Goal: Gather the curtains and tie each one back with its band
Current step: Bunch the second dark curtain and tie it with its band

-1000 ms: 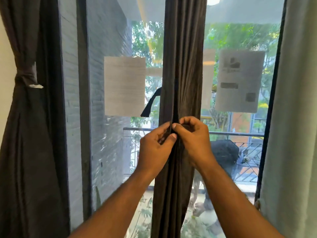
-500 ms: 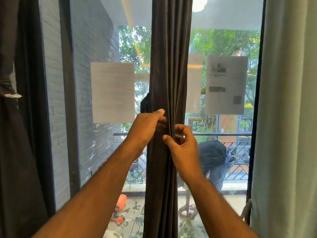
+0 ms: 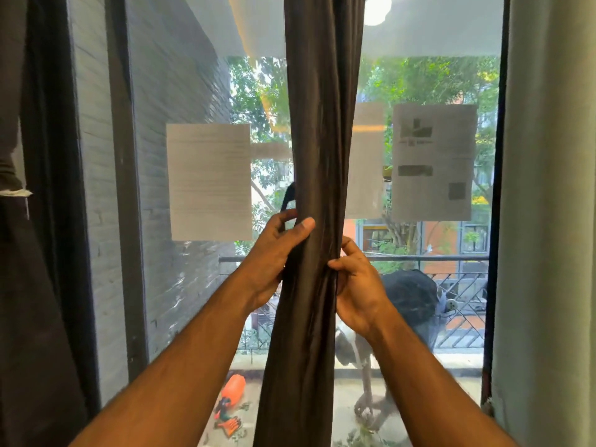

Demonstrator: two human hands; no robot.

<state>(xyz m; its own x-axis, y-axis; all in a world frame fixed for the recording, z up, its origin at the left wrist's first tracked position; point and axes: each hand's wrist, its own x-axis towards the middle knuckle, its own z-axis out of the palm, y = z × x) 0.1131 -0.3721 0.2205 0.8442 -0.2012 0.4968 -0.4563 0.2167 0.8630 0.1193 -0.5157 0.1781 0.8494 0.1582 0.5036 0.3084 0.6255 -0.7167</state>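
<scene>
Gripping the gathered middle curtain (image 3: 317,188), the left hand (image 3: 274,256) clutches its loose band (image 3: 288,198), the right hand (image 3: 356,285) pinches folds; far-left curtain (image 3: 13,156) looks tied.

Daylight floods in through the window (image 3: 200,75), leaving the dark curtain (image 3: 322,124) backlit. A lamp glare (image 3: 375,8) reflects at the glass's top edge. Frame edges bow and look soft, slightly blurred.

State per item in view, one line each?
Middle curtain: gathered into a bunch, not yet tied.
Band: loose end sticking out behind the curtain's left edge.
Left hand: grips the curtain.
Right hand: pinches its folds.
Left curtain: already tied back.
</scene>
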